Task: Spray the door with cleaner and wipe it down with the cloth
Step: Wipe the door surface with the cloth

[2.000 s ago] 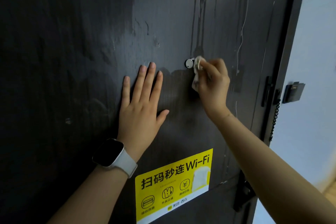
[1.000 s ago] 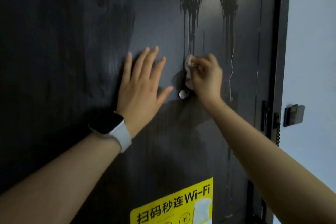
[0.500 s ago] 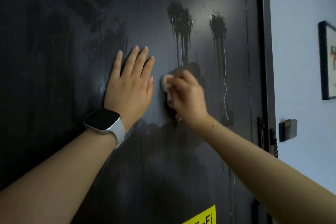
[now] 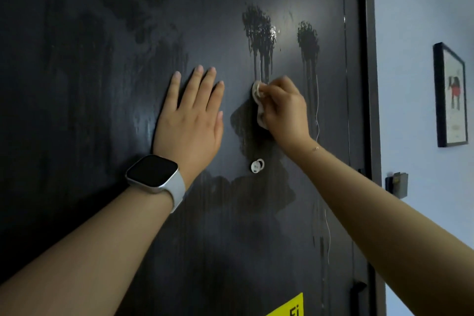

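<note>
The door is dark, nearly black, and it fills most of the view. Its surface is wet in patches. Two sprayed spots sit in the upper part: the larger wet blotch has thin runs that go down from it, and a smaller wet blotch lies to its right, also with drips. Below them there is a wide smeared wet area around a small round peephole cover, which is white or silver. At the bottom edge a corner of a yellow sticker shows. The dark door frame runs along the right side of the door, and beyond it is a pale bluish wall. On this wall hangs a framed picture with a black frame, and lower, near the frame, a small dark wall holder. The left hand lies flat on the door, with the fingers straight and slightly spread, pointing up; it holds nothing and only presses on the surface. On its wrist is a smartwatch with a dark screen and a white strap. The right hand is to the right of it, apart from it, with the fingers curled around a small pale cloth. The cloth is bunched up and is pressed on the door just under the drips of the larger blotch, above the peephole cover. The spray bottle I cannot see.
</note>
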